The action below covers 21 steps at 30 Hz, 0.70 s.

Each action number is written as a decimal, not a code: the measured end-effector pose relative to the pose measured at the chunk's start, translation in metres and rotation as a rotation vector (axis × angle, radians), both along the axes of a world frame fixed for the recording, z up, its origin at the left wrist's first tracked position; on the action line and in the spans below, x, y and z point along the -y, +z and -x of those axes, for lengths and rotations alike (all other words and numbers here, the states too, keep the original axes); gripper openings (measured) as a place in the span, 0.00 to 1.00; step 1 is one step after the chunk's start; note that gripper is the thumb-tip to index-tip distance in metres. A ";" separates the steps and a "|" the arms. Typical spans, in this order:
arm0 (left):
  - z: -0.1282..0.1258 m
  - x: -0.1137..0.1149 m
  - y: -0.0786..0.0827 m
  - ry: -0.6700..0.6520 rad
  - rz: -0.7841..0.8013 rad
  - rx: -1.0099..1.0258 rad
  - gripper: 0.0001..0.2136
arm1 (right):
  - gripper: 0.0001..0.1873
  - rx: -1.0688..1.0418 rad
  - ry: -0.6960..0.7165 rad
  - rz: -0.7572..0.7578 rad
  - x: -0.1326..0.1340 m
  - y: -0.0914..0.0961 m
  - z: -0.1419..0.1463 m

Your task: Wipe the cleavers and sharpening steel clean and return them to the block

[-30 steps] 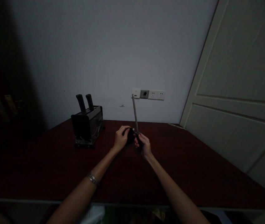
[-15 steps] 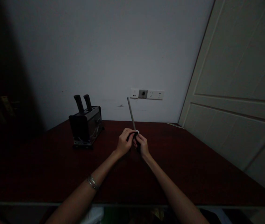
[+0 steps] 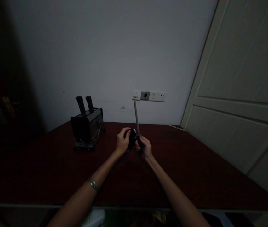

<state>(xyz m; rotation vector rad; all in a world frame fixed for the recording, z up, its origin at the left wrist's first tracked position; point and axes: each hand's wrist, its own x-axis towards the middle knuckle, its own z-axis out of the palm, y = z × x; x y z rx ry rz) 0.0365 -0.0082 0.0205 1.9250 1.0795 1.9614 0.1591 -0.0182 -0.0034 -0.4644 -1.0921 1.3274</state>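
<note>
Upright in my right hand [image 3: 145, 146] is a slim metal rod [image 3: 136, 116] with a dark handle; it looks like a sharpening steel, though a blade seen edge-on cannot be ruled out. My right fingers are wrapped round the handle. My left hand [image 3: 122, 141] pinches a black cloth [image 3: 131, 138] with a small pale patch at its upper edge. The cloth is just left of the rod's base; whether they touch is unclear in the dim light. A black knife block [image 3: 86, 127] stands at the left, with two black-handled knives [image 3: 85, 104] in its top.
The dark red table [image 3: 171, 176] runs back to a pale wall [image 3: 115, 56]. Sockets and switches [image 3: 157, 96] sit low on that wall. A white panelled door [image 3: 240, 88] bounds the right side. Below the front edge is a white item [image 3: 97, 218].
My left hand has drawn the black cloth a little to the left, away from the rod's base, and more cloth shows. The rod has tipped more upright, its tip shifting right.
</note>
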 end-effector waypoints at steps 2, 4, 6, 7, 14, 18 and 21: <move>0.004 -0.004 0.003 0.047 0.023 0.079 0.08 | 0.14 0.007 -0.012 -0.022 0.001 0.001 0.001; 0.008 -0.007 0.006 0.088 0.032 0.144 0.08 | 0.13 0.014 -0.033 -0.043 0.001 0.002 0.002; 0.010 -0.009 0.008 0.114 0.027 0.186 0.08 | 0.14 0.024 -0.058 -0.053 0.001 0.001 0.004; 0.010 -0.010 0.009 0.119 0.022 0.205 0.08 | 0.14 0.030 -0.069 -0.053 0.000 0.001 0.004; 0.013 -0.020 0.009 0.035 0.352 0.730 0.04 | 0.15 0.054 -0.111 -0.028 -0.004 -0.003 0.004; 0.015 -0.025 0.005 -0.055 0.637 0.922 0.07 | 0.15 0.068 -0.114 -0.022 -0.004 -0.003 0.005; 0.014 -0.024 0.003 -0.167 0.788 1.008 0.07 | 0.15 0.081 -0.115 -0.026 -0.003 -0.004 0.005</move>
